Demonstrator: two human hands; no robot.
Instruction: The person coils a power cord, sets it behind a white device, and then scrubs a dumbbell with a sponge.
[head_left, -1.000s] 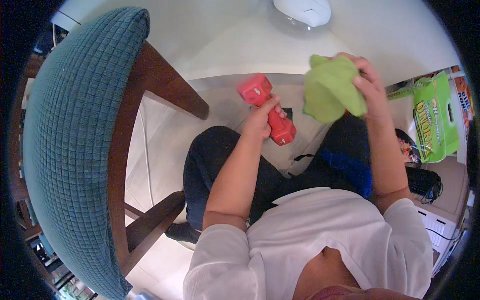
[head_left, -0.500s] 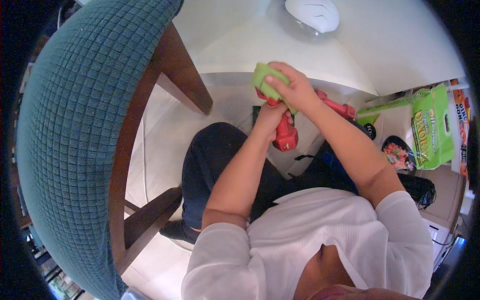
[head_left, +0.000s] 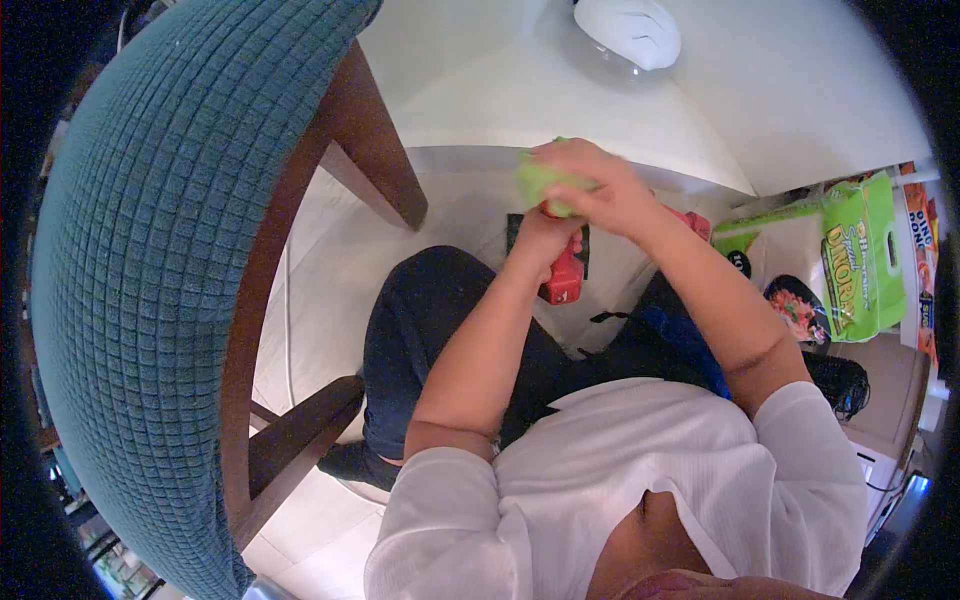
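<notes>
My left hand (head_left: pixel 542 245) is closed round the handle of a red dumbbell (head_left: pixel 563 280), whose lower head shows below my fingers. A green cloth (head_left: pixel 543 182) covers the dumbbell's upper head. Pressing the cloth there is my right hand (head_left: pixel 600 190), slightly blurred, with its fingers closed over it. Behind my right wrist, part of a second red dumbbell (head_left: pixel 695 225) shows on the floor. A dark flat piece (head_left: pixel 514 230) lies on the floor beneath my left hand.
A chair with a teal quilted cover (head_left: pixel 170 230) and dark wooden legs (head_left: pixel 375 150) stands at the left. Green rice bag (head_left: pixel 865 260) and black cable bundle (head_left: pixel 840 385) are at the right. A white device (head_left: pixel 630 35) is at the top by the wall.
My right hand has brought the green cloth leftward from the right side onto the dumbbell's upper head. The second red dumbbell has come into view. The left hand keeps its grip.
</notes>
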